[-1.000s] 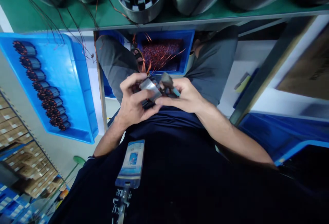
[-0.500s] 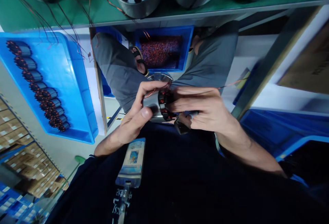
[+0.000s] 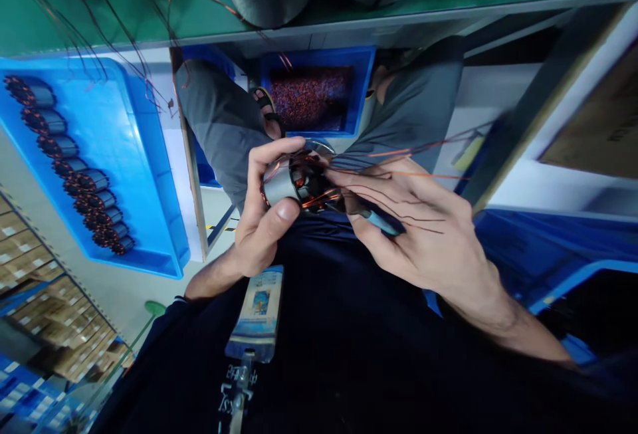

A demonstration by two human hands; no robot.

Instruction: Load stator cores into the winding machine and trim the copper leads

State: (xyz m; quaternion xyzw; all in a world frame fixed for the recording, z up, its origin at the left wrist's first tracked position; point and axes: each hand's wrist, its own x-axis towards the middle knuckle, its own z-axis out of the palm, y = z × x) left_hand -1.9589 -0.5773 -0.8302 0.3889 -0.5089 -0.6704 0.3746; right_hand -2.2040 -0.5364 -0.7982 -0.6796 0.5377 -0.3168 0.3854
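A motor stator (image 3: 280,185) with a steel shell and copper windings is held over my lap, its slotted end turned to the right. My left hand (image 3: 262,218) wraps around the shell, with the thumb on the near side and the fingers across the far side. At the slotted end is my right hand (image 3: 423,221), closed around blue-handled pliers (image 3: 381,219) whose jaws are mostly hidden. Several loose copper wires (image 3: 399,153) run from the stator to the right, across and behind the right hand's fingers.
A green bench (image 3: 199,18) carries large metal cylinders (image 3: 274,5) and trailing wires. On the left, a blue tray (image 3: 149,181) holds several wound stators (image 3: 57,146). Below the bench, between my legs, sits a blue bin (image 3: 366,82) of copper-coloured bits.
The stator has shifted left and tipped so its slotted end shows more. My right hand has turned and drawn back to the right; loose copper wires now show across it.
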